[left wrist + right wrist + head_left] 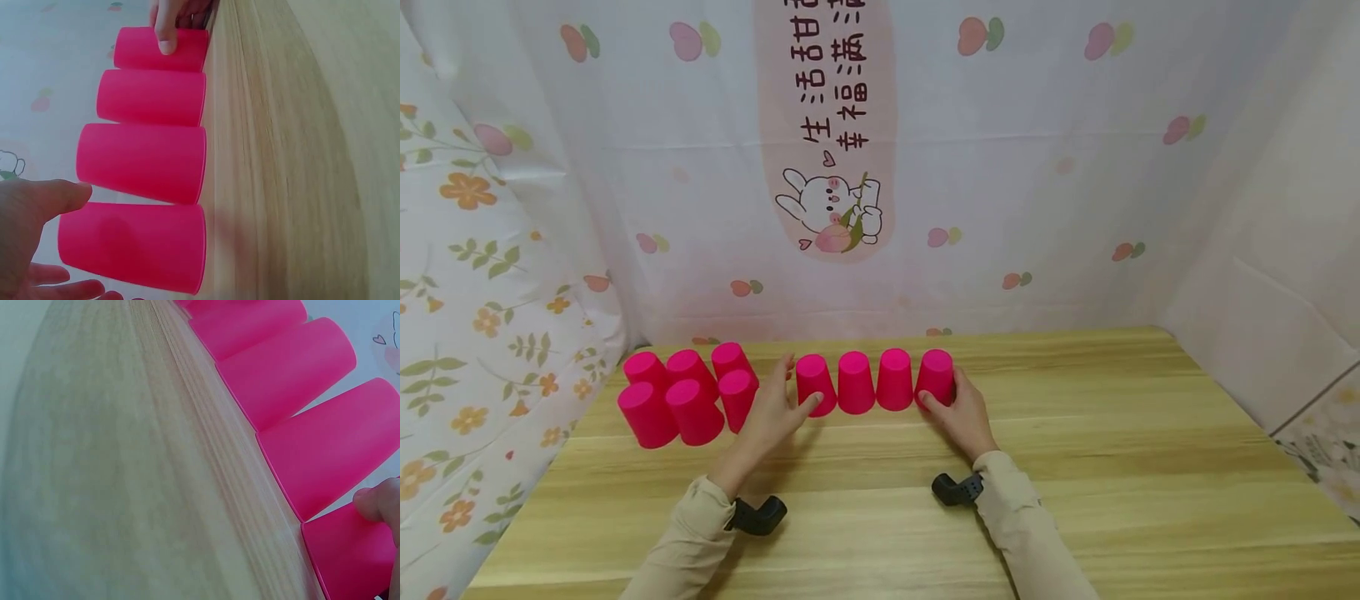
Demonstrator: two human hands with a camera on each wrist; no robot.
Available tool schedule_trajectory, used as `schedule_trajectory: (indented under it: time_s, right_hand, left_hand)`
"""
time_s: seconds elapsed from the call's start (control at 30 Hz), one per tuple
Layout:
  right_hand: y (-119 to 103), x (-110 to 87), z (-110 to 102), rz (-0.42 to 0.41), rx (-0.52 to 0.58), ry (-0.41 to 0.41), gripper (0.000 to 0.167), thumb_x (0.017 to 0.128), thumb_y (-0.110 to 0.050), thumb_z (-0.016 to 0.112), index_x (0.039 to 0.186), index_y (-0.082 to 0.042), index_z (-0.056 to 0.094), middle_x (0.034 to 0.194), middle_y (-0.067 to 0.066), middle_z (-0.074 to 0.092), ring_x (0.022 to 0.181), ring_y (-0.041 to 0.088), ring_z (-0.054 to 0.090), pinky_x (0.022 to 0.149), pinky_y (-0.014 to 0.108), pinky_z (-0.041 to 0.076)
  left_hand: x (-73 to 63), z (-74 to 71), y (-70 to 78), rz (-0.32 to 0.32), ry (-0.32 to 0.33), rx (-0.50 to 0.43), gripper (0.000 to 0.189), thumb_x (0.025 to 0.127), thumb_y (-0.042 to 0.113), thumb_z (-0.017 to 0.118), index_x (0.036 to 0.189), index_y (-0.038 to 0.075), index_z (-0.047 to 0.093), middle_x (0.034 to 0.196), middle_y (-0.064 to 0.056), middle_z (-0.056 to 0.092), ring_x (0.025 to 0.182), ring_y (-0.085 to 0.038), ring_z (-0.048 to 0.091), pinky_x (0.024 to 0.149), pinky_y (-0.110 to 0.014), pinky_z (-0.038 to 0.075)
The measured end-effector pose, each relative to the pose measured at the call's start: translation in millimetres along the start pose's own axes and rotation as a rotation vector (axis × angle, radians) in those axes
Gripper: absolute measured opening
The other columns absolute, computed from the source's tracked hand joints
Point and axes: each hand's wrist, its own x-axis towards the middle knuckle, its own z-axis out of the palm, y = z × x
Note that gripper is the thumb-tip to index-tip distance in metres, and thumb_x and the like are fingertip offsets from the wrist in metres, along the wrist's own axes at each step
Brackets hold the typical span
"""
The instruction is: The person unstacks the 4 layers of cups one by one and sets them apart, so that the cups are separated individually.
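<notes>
Four pink cups stand upside down in a row at mid-table. My right hand (964,417) holds the cup at the right end (936,371), thumb on its near side and fingers round its right side. At the left end, my left hand (772,417) is spread beside the last cup (815,383), thumb at its near side and fingers extended to its left. In the left wrist view the left thumb (65,196) lies over that cup's upper edge, with the fingers below. Between the two held ends stand two more cups, one left (855,383) and one right (894,381).
Several more upside-down pink cups (650,417) stand in two rows at the table's left, partly behind my left hand. The wooden table (1112,467) runs up to a patterned curtain (1037,192) at the back. Black wrist mounts (957,489) sit at both cuffs.
</notes>
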Motion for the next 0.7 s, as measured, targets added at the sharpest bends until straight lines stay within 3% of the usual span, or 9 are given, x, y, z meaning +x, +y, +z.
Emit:
schedule_trajectory:
  time_s: [0.37, 0.7]
  right_hand:
    - [-1, 0.4, 0, 0.005, -0.011, 0.008, 0.050, 0.082, -0.022, 0.071, 0.122, -0.002, 0.048, 0.107, 0.013, 0.060, 0.096, 0.026, 0.058, 0.083, 0.041, 0.049]
    - [2, -0.3, 1, -0.002, -0.012, 0.003, 0.050, 0.082, -0.023, 0.071, 0.121, -0.003, 0.049, 0.107, 0.012, 0.060, 0.096, 0.025, 0.058, 0.083, 0.042, 0.049]
  left_hand:
    - [7.6, 9.4, 0.6, -0.016, 0.012, -0.043, 0.074, 0.081, 0.012, 0.071, 0.138, -0.006, 0.028, 0.125, -0.023, 0.050, 0.110, -0.035, 0.052, 0.087, -0.046, 0.048]
    - [10.7, 12.5, 1.2, -0.014, 0.085, -0.024, 0.060, 0.082, 0.006, 0.069, 0.131, -0.008, 0.038, 0.116, -0.024, 0.055, 0.103, -0.034, 0.055, 0.079, -0.044, 0.052]
